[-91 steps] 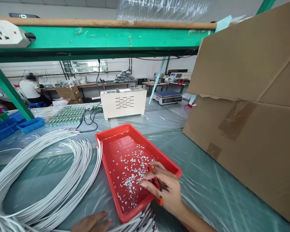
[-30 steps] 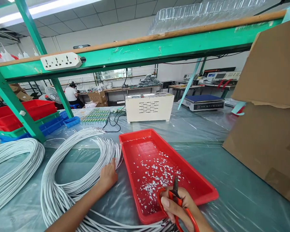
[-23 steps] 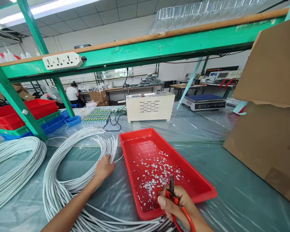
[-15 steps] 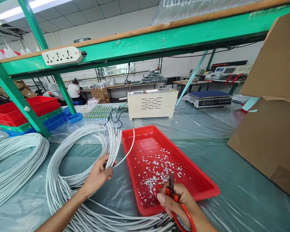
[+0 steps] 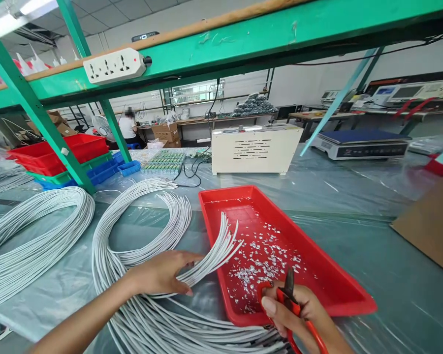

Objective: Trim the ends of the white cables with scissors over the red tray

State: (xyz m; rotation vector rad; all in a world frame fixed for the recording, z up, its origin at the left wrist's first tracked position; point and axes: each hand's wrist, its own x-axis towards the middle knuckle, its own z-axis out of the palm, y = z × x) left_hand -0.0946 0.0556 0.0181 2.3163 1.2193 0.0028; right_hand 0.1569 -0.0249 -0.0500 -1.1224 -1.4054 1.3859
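Observation:
My left hand is closed around a bunch of white cables. The free ends fan out over the left side of a red tray. In my right hand is a pair of scissors with red handles and short dark blades pointing up, just over the tray's near edge. Small silvery scraps lie scattered on the tray floor. The coil of white cable rests beside the tray, and more cable ends run under my hands along the front.
Another cable coil lies at the left. Behind the tray stand a cream metal box and a weighing scale. A green shelf beam with a power strip crosses above. Cardboard stands at the right. A person sits far back.
My left hand has turned and lowered the cable bunch, so its ends now lean right over the tray instead of pointing up. The scissors stay in my right hand. The view has shifted.

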